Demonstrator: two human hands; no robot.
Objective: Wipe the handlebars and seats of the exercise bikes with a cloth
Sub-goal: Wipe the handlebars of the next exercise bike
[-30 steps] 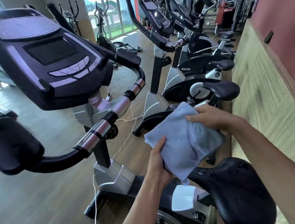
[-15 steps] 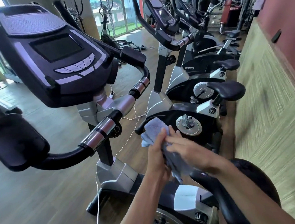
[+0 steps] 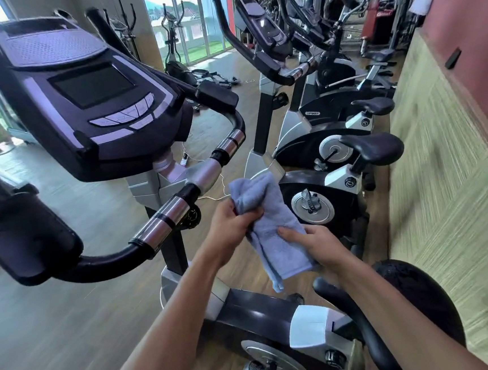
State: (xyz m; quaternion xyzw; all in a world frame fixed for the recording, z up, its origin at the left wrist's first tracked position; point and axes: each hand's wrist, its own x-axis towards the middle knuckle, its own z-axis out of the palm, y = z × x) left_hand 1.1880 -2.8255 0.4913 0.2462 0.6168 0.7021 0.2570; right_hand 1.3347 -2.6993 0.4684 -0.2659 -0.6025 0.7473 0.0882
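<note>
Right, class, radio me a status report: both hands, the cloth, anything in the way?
Left hand grips cloth near top. Right hand holds its lower part. Cloth folded, in the air, off nearest handlebar and seat. Nothing between.

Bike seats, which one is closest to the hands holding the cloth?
The black seat at the bottom right, just below the right hand; the other seats sit farther down the row.

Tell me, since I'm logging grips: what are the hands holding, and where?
Both hold the cloth: left hand grips its upper part, right hand holds its lower part.
</note>
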